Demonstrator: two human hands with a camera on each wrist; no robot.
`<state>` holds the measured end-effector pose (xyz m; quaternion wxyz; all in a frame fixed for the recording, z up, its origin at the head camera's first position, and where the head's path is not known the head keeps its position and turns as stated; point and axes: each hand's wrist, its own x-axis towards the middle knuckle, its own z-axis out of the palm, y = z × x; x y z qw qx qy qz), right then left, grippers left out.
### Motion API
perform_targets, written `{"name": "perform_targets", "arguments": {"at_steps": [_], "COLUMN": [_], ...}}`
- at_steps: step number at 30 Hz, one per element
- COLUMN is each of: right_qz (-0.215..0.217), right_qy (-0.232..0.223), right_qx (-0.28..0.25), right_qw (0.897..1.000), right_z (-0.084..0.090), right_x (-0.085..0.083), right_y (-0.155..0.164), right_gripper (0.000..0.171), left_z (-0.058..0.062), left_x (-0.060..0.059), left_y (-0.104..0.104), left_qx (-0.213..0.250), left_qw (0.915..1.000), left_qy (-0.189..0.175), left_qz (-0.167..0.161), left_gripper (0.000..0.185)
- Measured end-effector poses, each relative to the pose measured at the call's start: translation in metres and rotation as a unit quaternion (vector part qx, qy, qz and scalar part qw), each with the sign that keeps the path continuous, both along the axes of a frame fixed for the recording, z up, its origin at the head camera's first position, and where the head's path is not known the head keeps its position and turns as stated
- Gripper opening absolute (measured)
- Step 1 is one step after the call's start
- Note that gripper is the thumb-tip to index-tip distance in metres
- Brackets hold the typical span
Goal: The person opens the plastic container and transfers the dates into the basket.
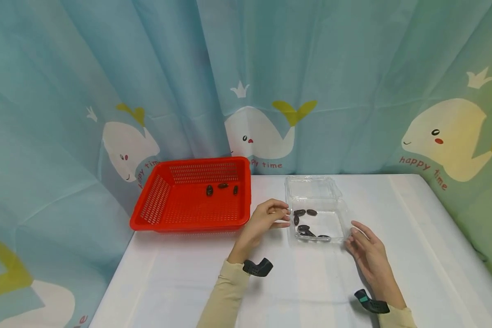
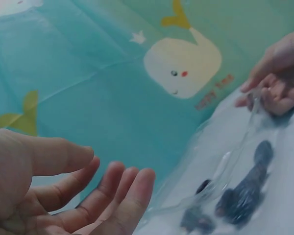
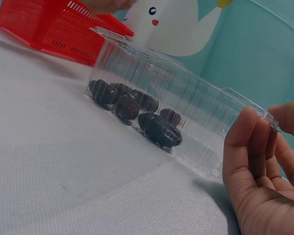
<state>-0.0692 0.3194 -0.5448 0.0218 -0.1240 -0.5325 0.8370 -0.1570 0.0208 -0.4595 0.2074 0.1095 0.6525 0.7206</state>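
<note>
Showed a clear box [image 1: 325, 221] right of frame centre, with lid [image 1: 311, 187] open toward the top and base seemingly longest left to right. Pinched its right rim with the right hand [image 1: 369, 255]; held the left hand [image 1: 265, 221] near its left side, with empty fingers [image 2: 132, 205] apart.

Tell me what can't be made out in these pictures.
Head view: the dark oval pieces in the clear container are too small to identify for sure.
Left wrist view: the dark oval pieces are blurred and run together, too unclear to count.
Right wrist view: the left hand is a blur cut off by the top edge, its fingers unreadable.
Right wrist view: the red basket is cut off by the top edge; its wall hides its contents.
</note>
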Motion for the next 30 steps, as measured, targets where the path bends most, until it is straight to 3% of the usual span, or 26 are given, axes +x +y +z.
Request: {"name": "perform_targets", "arguments": {"at_steps": [7, 11, 17, 24, 30], "right_qz": [-0.001, 0.001, 0.001, -0.002, -0.004], "right_qy": [0.006, 0.010, 0.011, 0.001, 0.004], "right_qx": [-0.006, -0.001, -0.001, 0.005, 0.001], "right_qw": [1.000, 1.000, 1.000, 1.000, 1.000], "right_z": [-0.001, -0.001, -0.001, 0.000, 0.001], "right_x": [0.000, 0.000, -0.001, -0.001, 0.001], "right_y": [0.000, 0.000, 0.000, 0.000, -0.002], "right_gripper": [0.027, 0.030, 0.028, 0.029, 0.029], "left_z": [-0.007, -0.010, -0.003, 0.010, 0.012], "left_x": [-0.005, -0.008, -0.014, -0.023, -0.026], "left_y": [0.022, 0.032, 0.044, 0.056, 0.063], "left_qx": [-0.015, -0.026, -0.070, -0.160, -0.217], "left_qw": [0.9990, 0.9986, 0.9956, 0.9800, 0.9649], "left_qy": [-0.010, -0.013, -0.019, -0.046, -0.028], "left_qz": [-0.040, -0.045, -0.059, -0.109, -0.145], "left_gripper": [0.032, 0.030, 0.032, 0.032, 0.030]}}
